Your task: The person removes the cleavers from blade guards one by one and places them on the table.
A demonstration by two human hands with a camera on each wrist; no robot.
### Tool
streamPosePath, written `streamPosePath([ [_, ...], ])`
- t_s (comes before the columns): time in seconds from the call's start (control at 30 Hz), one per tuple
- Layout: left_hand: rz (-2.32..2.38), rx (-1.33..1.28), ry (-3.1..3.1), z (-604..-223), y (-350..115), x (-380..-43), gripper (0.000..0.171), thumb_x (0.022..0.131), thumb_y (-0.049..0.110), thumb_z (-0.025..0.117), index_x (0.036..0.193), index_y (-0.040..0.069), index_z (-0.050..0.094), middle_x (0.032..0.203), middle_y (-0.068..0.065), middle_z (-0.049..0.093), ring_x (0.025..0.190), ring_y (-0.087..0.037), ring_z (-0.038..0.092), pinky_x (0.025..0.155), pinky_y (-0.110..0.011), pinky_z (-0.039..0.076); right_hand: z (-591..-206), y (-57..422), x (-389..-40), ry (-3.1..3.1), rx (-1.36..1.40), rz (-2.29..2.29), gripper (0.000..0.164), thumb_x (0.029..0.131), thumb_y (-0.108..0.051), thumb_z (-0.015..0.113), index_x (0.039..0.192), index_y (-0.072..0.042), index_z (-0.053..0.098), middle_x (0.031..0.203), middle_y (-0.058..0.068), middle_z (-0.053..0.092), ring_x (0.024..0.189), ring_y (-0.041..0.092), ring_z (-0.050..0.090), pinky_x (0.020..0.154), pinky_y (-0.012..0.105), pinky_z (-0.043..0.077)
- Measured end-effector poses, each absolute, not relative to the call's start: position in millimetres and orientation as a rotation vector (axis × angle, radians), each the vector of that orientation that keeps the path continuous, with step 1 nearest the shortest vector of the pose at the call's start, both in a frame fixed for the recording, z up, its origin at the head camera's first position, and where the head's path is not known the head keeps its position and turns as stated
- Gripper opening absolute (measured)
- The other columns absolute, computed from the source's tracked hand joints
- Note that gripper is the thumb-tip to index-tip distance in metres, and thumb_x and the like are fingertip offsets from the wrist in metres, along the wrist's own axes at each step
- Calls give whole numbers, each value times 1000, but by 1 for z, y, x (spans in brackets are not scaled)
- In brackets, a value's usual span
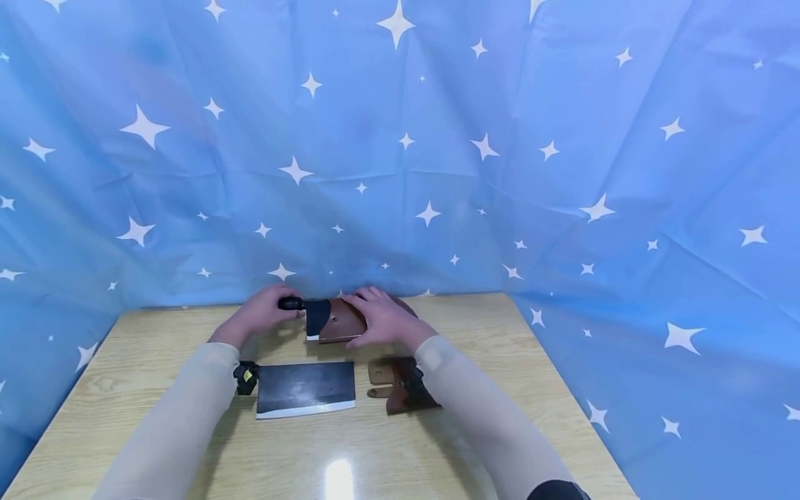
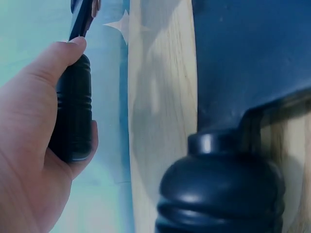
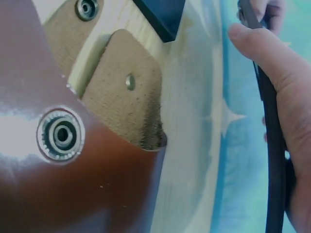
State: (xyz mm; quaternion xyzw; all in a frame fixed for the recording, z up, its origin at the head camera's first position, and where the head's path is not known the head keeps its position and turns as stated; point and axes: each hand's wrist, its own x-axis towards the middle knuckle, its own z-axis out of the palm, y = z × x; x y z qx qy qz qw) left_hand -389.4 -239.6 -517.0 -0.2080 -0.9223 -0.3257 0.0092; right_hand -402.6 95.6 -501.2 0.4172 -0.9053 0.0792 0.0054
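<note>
Near the far edge of the table, my left hand (image 1: 259, 314) grips the black handle (image 2: 74, 109) of a cleaver (image 1: 317, 317), thumb up by the blade's base. Most of that blade is covered by a brown leather sheath (image 1: 342, 321), with a dark strip showing near the handle. My right hand (image 1: 386, 321) holds the sheath, thumb at its lower edge and fingers over the top. In the right wrist view the sheath appears edge-on along the right palm. A second cleaver (image 1: 306, 387) lies bare on the table, closer to me, its edge facing me.
Right of the bare cleaver lies another brown sheath (image 1: 400, 403) with snap straps, partly covered by my right wrist gear. The bare cleaver's ridged black handle (image 2: 221, 194) looms in the left wrist view. A blue star-printed curtain (image 1: 400, 153) hangs behind the wooden table (image 1: 281, 458).
</note>
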Motion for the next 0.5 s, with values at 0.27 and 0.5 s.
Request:
streamPosePath([
  [0.27, -923, -661, -2856, -508, -238, -387, 39, 103, 28, 82, 136, 8, 77, 119, -11, 69, 110, -34, 65, 98, -58, 53, -492, 98, -394, -2853, 1272, 282, 115, 85, -72, 85, 176, -25, 33, 172, 5, 41, 154, 27, 37, 126, 51, 36],
  [0.5, -844, -679, -2799, -500, -234, -382, 38, 103, 27, 82, 136, 8, 76, 122, -14, 70, 110, -37, 66, 96, -59, 55, -485, 102, -386, -2817, 1228, 260, 115, 84, -70, 86, 175, -21, 36, 168, 4, 44, 150, 25, 39, 123, 47, 38],
])
